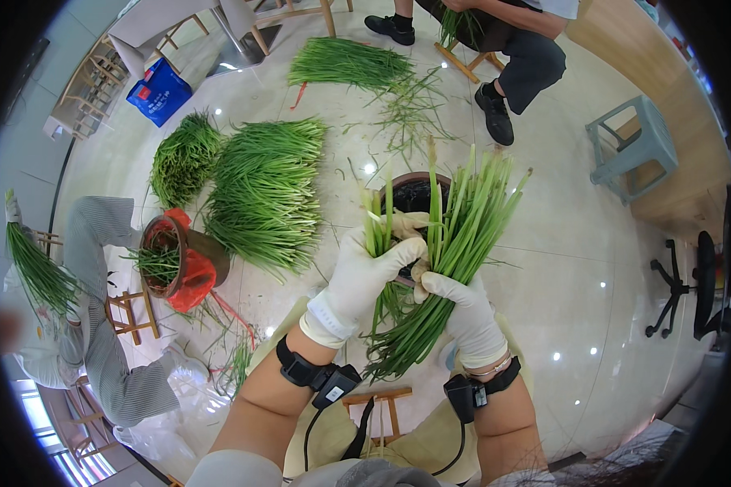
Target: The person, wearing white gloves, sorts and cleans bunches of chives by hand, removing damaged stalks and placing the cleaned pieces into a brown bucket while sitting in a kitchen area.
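My right hand, in a white glove, grips a thick bundle of garlic chives. The pale stem ends point away from me and the dark leaf tips hang toward my lap. Also gloved, my left hand holds a few separate chive stalks beside the bundle. The fingers of both hands come close together at its left edge, partly hiding each other. Just beyond and below my hands stands a brown bin with a black plastic liner, mostly covered by hands and stalks.
Chive piles lie at left, farther left and at the back, near loose scraps. A red-lined bin and blue bag stand left. Seated people hold chives. A plastic stool stands right.
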`<act>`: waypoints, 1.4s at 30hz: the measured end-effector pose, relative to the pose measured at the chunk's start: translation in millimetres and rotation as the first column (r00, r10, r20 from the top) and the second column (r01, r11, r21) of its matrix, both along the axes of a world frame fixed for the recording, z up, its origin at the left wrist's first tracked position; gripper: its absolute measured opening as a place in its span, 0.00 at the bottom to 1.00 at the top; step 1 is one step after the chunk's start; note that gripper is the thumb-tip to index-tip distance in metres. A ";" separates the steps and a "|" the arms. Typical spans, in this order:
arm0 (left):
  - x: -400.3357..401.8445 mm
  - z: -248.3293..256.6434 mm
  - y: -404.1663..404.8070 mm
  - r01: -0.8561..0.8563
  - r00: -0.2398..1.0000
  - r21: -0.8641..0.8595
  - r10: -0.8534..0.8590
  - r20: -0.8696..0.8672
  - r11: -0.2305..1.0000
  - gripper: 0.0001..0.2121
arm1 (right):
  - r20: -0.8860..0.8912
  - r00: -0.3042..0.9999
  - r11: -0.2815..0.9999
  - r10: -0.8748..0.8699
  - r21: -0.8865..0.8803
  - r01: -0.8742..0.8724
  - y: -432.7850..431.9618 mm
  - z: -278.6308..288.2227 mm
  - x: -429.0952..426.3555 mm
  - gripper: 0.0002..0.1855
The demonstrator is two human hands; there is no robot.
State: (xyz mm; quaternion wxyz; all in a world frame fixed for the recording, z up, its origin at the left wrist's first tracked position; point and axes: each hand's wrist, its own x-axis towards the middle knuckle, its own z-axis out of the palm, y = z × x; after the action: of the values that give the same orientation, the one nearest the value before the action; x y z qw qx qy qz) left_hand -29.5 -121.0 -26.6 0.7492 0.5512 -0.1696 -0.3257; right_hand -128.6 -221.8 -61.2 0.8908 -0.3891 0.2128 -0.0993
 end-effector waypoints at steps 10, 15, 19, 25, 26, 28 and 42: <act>5.3 -10.4 7.5 0.089 0.992 -0.054 -0.093 -0.081 0.995 0.07 | 0.013 1.000 0.996 0.015 0.083 -0.016 8.9 -3.5 0.8 0.18; 2.7 -10.2 4.5 0.070 0.984 -0.146 -0.093 -0.153 0.987 0.07 | 0.084 0.995 0.972 -0.049 0.232 0.028 4.1 -10.5 -2.7 0.16; 6.4 -11.8 2.9 -0.058 0.986 -0.134 0.036 -0.163 0.989 0.07 | 0.078 0.987 0.962 -0.143 0.246 0.120 4.2 -7.3 2.2 0.14; 21.0 -10.6 15.6 -0.245 0.970 -0.050 0.244 -0.013 0.968 0.08 | 0.018 0.972 0.928 -0.233 0.303 0.217 -4.6 -5.3 0.9 0.10; 25.6 -8.1 21.0 -0.268 0.963 -0.040 0.268 0.000 0.963 0.08 | 0.030 0.941 0.909 -0.336 0.272 0.316 -7.6 -3.6 2.4 0.13; 29.9 -1.6 21.6 -0.330 0.941 -0.012 0.330 0.070 0.944 0.07 | 0.005 0.906 0.887 -0.423 0.208 0.413 -22.4 0.8 1.1 0.15; -28.5 24.1 2.7 0.229 0.965 0.232 -0.252 0.071 0.945 0.09 | 0.153 0.954 0.952 -0.256 -0.132 0.277 -31.5 47.9 -16.5 0.20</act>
State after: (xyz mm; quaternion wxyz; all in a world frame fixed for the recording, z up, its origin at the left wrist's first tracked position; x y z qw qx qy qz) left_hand -58.0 -118.3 -2.5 0.6284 0.6219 -0.2353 -0.4037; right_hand -145.0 -253.2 -13.3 0.8491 -0.4161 0.1948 -0.2607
